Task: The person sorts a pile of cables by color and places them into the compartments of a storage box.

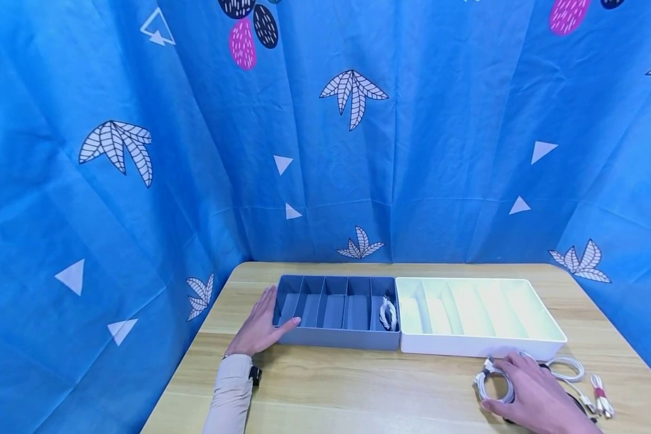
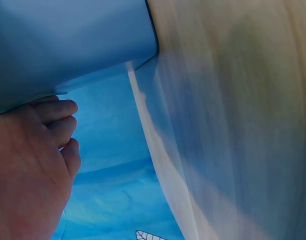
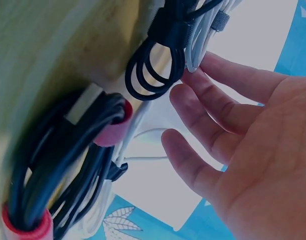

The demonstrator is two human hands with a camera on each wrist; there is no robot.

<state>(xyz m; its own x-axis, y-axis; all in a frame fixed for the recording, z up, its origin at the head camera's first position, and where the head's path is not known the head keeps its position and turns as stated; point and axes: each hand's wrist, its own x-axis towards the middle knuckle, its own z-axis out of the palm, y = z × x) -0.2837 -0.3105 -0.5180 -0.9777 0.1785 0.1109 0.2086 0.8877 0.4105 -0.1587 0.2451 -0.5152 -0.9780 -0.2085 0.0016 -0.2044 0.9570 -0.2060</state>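
Note:
My left hand (image 1: pixel 257 325) rests against the left end of a dark blue divided box (image 1: pixel 336 337), thumb on the front rim. In the left wrist view several fingertips show beside the box wall (image 2: pixel 73 45). My right hand (image 1: pixel 537 392) is over coiled cables near the table's front right. Its thumb and index finger are at the edge of a white coiled cable (image 1: pixel 483 386). In the right wrist view the fingers (image 3: pixel 193 165) are extended and loosely bent, beside a black coiled cable (image 3: pixel 135 80) and a white coil with a grey tie (image 3: pixel 193 55).
Right of the blue box, touching it, stands a white divided box (image 1: pixel 477 345). A white cable bundle (image 1: pixel 387 313) lies in the blue box's rightmost compartment. Another white cable (image 1: pixel 600 395) with a red tie and a black coil with red ties (image 3: pixel 68 160) lie nearby. A blue curtain (image 1: pixel 434 150) hangs behind.

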